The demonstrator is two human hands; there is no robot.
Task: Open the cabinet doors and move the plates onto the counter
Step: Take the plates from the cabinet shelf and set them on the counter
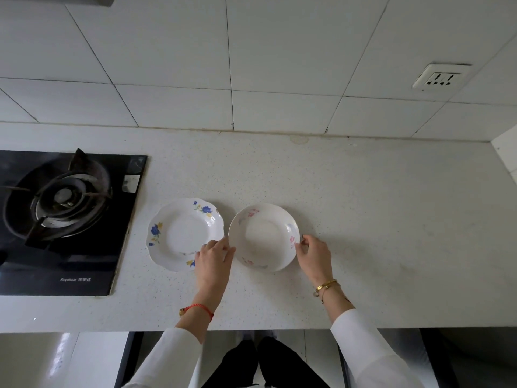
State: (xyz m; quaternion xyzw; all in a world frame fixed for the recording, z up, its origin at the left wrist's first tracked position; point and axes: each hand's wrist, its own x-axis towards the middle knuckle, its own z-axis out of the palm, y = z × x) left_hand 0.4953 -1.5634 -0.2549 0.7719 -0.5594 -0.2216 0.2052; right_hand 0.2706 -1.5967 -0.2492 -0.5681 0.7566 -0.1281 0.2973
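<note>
Looking down from the head camera, I see nearest me two white sleeves and dark trousers at the front edge of a pale speckled stone worktop [363, 219]. Dark gaps show below that edge, but I cannot tell whether they are open cabinet doors.

My left hand [214, 257], with a red cord at the wrist, lies on the near right rim of a white scalloped china plate with blue and yellow flowers [184, 233]; its fingers are curled at the rim, seemingly pinching it. My right hand [313, 254], with a gold bangle at the wrist, pinches the right rim of a round white china plate with faint pink flowers [264, 236]. Both plates sit flat on the worktop, side by side and almost touching.

I judge the task nearly finished: two plates are on the worktop, and only letting go seems left, unless more plates wait in a cabinet out of view.

Both plates are shallow and hold nothing.

To the left, slightly farther back, is a black glass gas hob [70, 219] with one burner, nothing on it. Beyond is a white tiled wall with a white power socket [439, 77] at upper right.
</note>
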